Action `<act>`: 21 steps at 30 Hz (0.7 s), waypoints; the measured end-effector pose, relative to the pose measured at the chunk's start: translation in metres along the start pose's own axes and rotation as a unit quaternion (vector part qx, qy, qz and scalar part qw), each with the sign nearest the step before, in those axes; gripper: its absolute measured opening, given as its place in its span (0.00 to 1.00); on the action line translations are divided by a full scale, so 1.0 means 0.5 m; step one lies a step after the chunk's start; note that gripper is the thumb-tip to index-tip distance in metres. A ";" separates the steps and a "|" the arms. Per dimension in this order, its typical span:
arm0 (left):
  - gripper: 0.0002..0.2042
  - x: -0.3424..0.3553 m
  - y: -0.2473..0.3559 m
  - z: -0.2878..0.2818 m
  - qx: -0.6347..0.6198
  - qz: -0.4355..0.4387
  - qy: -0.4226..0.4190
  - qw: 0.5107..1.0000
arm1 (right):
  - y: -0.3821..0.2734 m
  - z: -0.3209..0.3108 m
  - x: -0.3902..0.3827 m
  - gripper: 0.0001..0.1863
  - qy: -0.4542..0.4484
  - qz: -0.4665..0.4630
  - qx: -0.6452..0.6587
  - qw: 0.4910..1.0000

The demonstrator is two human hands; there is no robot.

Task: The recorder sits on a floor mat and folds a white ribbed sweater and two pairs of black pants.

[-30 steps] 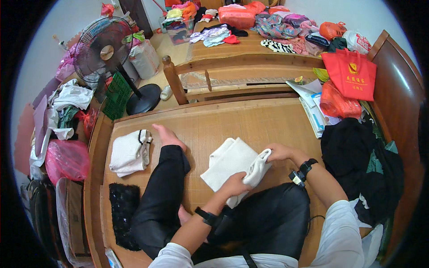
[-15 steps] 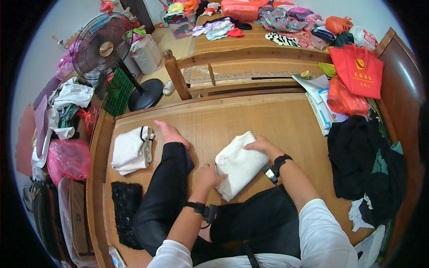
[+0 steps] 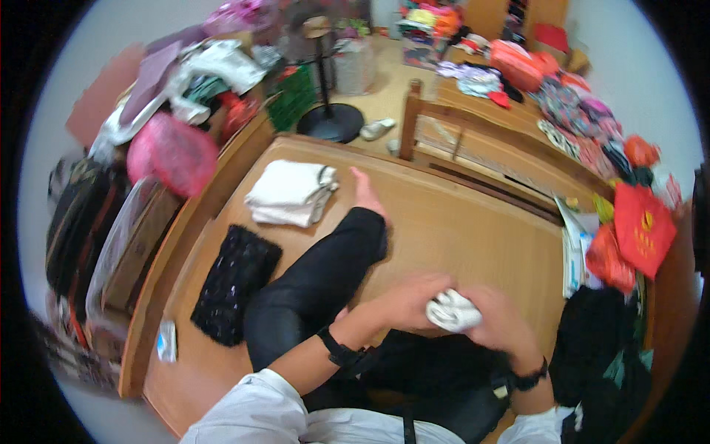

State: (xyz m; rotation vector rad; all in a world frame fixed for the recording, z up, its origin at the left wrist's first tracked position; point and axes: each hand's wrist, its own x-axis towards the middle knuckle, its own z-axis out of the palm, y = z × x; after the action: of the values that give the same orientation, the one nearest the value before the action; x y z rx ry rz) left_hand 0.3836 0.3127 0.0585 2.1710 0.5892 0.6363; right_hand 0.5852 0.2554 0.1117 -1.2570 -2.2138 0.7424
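Observation:
Above my lap, a white ribbed knit garment [image 3: 452, 311] is held folded into a thick bundle, its folded end facing up at me. My left hand [image 3: 416, 297] grips its left side, and my right hand [image 3: 497, 311] grips its right side; both are a little smeared by motion. Left of my outstretched leg lies a stack of folded white clothes [image 3: 288, 191] with a dark trim line. Nearer to me is a folded black garment [image 3: 235, 285] with a shiny, fuzzy surface.
I sit on a wooden bed [image 3: 473, 222] with a raised side rail. Black clothes [image 3: 592, 344] and a red bag [image 3: 642, 228] lie on the right. A pink plastic bag [image 3: 171, 154] sits beyond the left rail. A standing fan [image 3: 330, 118] is behind the foot end.
My hands have lifted the white knit garment off the mat and folded it into a compact bundle closer to me. The view has turned toward the left.

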 end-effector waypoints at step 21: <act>0.30 -0.315 0.152 -0.129 -0.135 -0.018 0.365 0.921 | -0.061 0.016 -0.156 0.32 0.332 -0.043 0.039 0.941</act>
State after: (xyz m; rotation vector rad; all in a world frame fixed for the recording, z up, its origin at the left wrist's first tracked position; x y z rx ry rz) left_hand 0.2388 0.2105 0.1157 1.6191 0.8564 1.4359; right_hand 0.5973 0.1720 0.1149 -1.1449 -1.6518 0.2957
